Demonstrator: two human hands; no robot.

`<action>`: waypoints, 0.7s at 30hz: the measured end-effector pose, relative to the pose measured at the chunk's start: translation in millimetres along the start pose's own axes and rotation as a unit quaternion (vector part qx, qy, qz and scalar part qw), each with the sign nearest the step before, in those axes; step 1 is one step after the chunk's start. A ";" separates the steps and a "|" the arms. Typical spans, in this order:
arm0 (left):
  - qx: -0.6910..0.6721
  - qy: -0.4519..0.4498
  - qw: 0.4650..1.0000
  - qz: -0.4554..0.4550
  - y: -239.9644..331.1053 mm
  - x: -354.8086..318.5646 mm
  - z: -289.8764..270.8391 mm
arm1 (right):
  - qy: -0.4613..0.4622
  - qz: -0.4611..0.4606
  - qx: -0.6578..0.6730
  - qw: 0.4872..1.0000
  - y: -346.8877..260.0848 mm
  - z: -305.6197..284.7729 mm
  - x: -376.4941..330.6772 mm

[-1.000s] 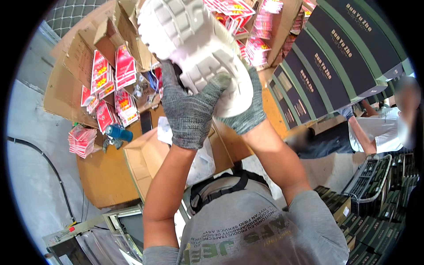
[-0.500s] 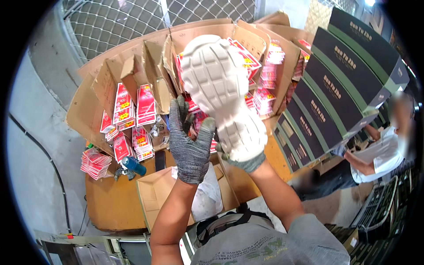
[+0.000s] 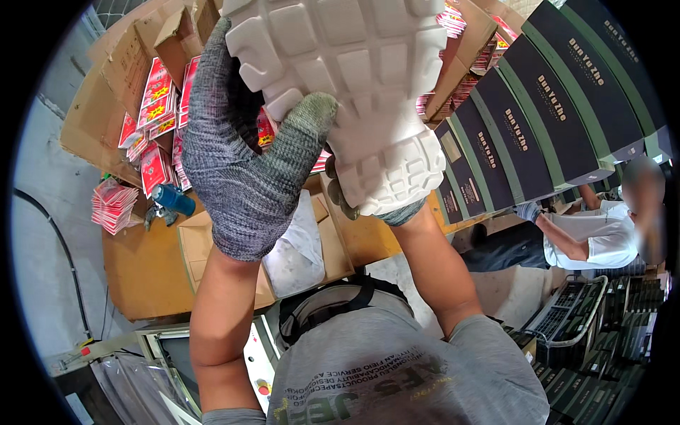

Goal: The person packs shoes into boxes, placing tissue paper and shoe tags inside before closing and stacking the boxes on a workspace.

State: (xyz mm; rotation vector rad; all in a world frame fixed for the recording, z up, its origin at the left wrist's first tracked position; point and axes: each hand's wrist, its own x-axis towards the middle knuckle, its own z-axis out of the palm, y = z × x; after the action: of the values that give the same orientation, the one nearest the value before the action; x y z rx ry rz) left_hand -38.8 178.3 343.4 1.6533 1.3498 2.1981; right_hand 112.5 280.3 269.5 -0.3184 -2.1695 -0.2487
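Observation:
A white-soled shoe (image 3: 361,67) is raised close before me, its blocky tread facing me and its toe end cut off by the upper edge. The upper is hidden behind the sole. My left hand (image 3: 244,159), in a grey knit glove, grips the forefoot's left edge, thumb on the tread and fingers behind. At the heel, my gloved right hand (image 3: 405,213) holds from beneath, mostly covered by the sole. Below my hands lies an open cardboard box (image 3: 196,244) with a white wrapped item (image 3: 297,248) in it.
Red-and-white packets (image 3: 156,170) fill cardboard compartments at the left, beside a blue bottle (image 3: 173,200) on the wooden table (image 3: 134,269). Stacked dark green-edged boxes (image 3: 535,113) stand at the right. Beyond them is another person in a white shirt (image 3: 602,237).
The shoe has come up much closer to my view. My left hand, formerly apart beside it with fingers raised, now has its thumb on the tread. My right hand keeps the heel.

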 end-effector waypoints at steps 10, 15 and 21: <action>-0.128 0.017 0.991 -0.023 6.3 -9.7 15.6 | -0.011 0.015 0.039 0.999 6.1 4.8 -16.6; -0.008 0.022 0.998 -0.050 -14.9 -19.4 1.9 | -0.005 0.035 0.078 0.996 5.6 11.1 -19.6; 0.011 0.073 0.995 -0.061 -10.1 -23.6 9.4 | 0.024 0.243 0.363 0.899 -0.2 13.3 -37.3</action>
State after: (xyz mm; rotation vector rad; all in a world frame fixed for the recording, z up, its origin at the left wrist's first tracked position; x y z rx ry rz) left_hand -25.6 177.5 319.5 1.4005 1.4712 2.2788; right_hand 123.2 279.0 231.4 -0.3950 -1.8977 0.8112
